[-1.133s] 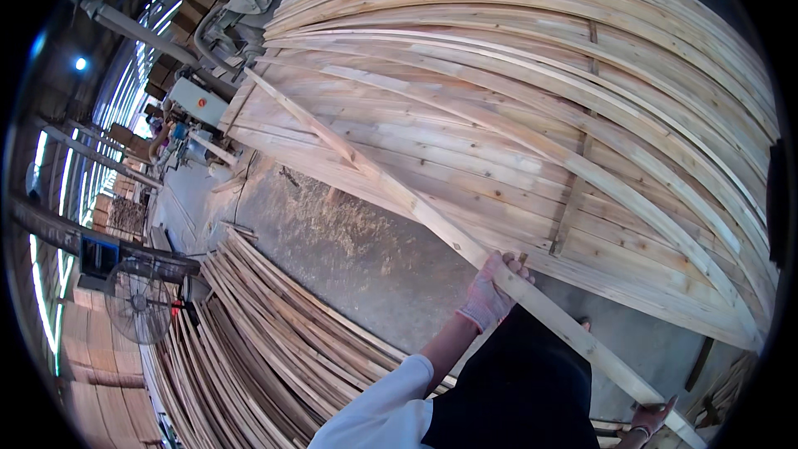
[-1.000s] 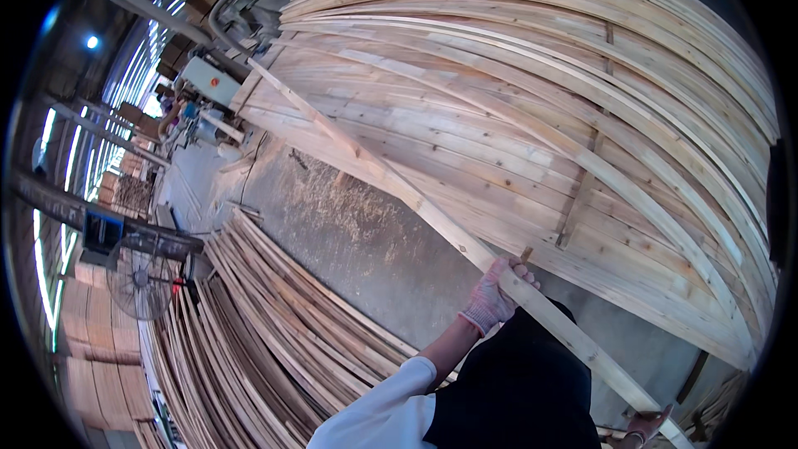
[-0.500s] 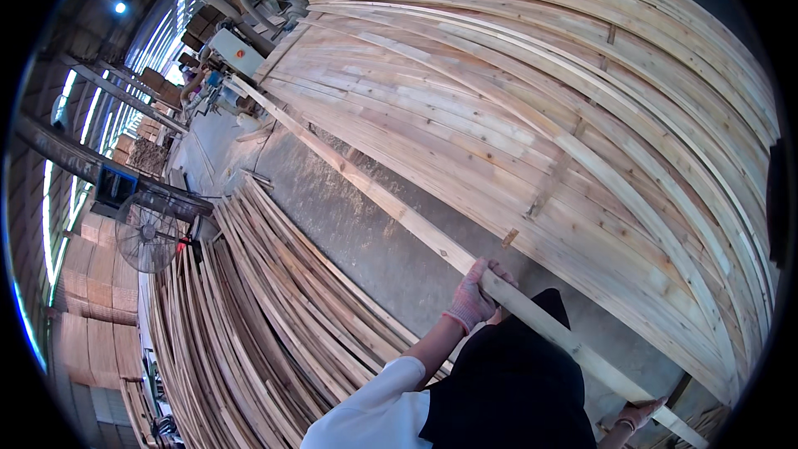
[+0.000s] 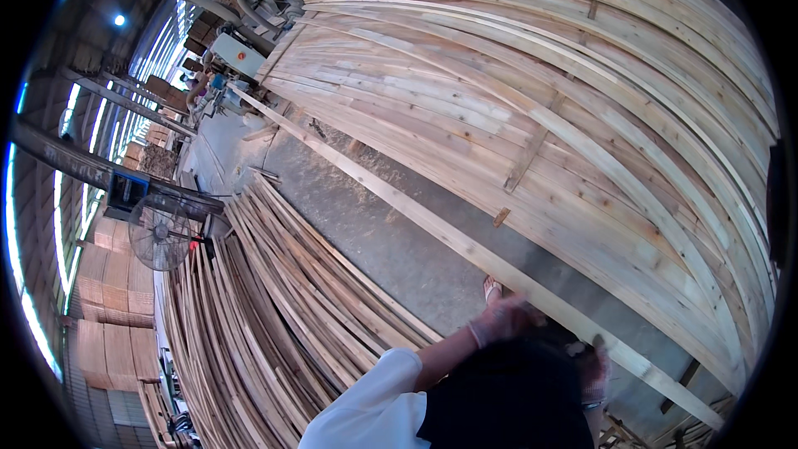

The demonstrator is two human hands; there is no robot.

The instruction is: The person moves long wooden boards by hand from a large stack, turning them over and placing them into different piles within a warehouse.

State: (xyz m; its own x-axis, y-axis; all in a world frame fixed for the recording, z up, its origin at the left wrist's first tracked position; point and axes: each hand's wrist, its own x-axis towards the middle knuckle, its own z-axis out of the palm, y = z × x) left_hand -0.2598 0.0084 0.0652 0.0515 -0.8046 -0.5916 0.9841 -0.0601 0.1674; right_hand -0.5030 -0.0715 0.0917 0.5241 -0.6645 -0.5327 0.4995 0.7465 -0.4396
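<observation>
A long, narrow pale wooden board runs diagonally from the machine at the far left to the lower right, just in front of my body. My left hand, in a pinkish knitted glove, is beside the board's near edge, apart from its earlier grip. Motion smears its fingers. My right hand, gloved too, is close to the near edge of the board further right. Its fingers are dim and blurred, and whether they touch the wood is unclear.
A wide stack of pale planks fills the right side. Dark thin strips lie piled on the left, beside a standing fan. The machine with a grey control box stands far off, near another person. Sawdust lies on the floor.
My left hand has let go of the board and moved down toward my body. My right hand has come off the board's lower end and moved inward. The board has shifted slightly.
</observation>
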